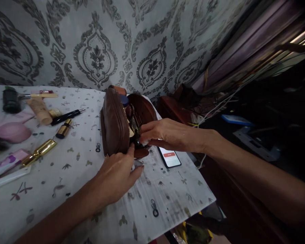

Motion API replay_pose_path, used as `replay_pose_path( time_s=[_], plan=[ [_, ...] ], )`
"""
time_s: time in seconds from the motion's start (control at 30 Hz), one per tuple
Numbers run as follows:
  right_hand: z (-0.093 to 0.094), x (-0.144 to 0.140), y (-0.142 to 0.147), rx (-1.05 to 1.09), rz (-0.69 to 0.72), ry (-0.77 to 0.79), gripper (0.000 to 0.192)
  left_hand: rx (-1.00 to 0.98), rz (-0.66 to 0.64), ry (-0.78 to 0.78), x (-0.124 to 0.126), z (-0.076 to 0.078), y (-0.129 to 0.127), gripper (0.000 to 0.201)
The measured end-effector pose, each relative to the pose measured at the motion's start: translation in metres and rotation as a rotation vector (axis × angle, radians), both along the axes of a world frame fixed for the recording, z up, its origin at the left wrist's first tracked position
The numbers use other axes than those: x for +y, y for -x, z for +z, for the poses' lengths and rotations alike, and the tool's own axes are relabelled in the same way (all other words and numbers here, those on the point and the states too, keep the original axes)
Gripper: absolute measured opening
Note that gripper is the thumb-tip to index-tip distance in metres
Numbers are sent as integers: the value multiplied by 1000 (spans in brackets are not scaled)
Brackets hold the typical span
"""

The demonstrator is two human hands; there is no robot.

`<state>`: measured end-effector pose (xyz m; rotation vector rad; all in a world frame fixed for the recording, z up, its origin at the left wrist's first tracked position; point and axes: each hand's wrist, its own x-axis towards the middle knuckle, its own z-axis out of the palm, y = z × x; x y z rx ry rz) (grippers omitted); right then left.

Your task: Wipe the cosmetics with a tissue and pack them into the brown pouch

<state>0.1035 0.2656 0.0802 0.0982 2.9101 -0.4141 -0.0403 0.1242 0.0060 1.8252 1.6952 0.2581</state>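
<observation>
A brown zippered makeup bag (115, 122) stands unzipped on the table, with several items crowded inside, among them a round dark blue lid (123, 100). My left hand (117, 176) rests against the bag's near end, index finger at the zipper edge and thumb spread apart. From the right, my right hand (155, 134) reaches to the bag's opening with its fingers pressed together. A dark, shiny shape lies at those fingertips; whether they grip it is unclear. Beside the bag, partly under my right wrist, lies a phone (170, 158) with its screen lit.
On the left lie a beige tube (40, 111), a black pen-like item (67, 116), a small gold-and-black bottle (64, 128), a gold tube (46, 147) and a pink sponge-like piece (13, 132). The patterned table cover (99, 220) ends at the right. Cables (226, 96) hang beyond.
</observation>
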Motion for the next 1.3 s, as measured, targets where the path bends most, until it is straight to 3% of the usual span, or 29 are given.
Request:
replay_pose_path(
  time_s=[0.3,0.4,0.5,0.6,0.8,1.03,1.3],
  plan=[
    [0,-7,2,-69,-97,-126,17,-101,26,11,6,-17,2,70],
    [-7,-17,-1,-31,-263,-312,10,-95,29,19,6,-17,2,69],
    [-18,-32,-4,43,-517,-509,28,-97,22,34,6,-16,2,68],
    [-26,-44,-5,43,-672,-585,36,-104,23,26,6,-16,2,68],
    [-20,-52,7,-134,-653,-635,27,-110,39,28,6,-14,3,67],
    [-11,-50,18,-226,-702,-534,21,-166,33,29,5,-14,5,66],
    [-5,-46,19,-290,-502,-615,20,-235,44,11,3,-14,5,64]
  ],
)
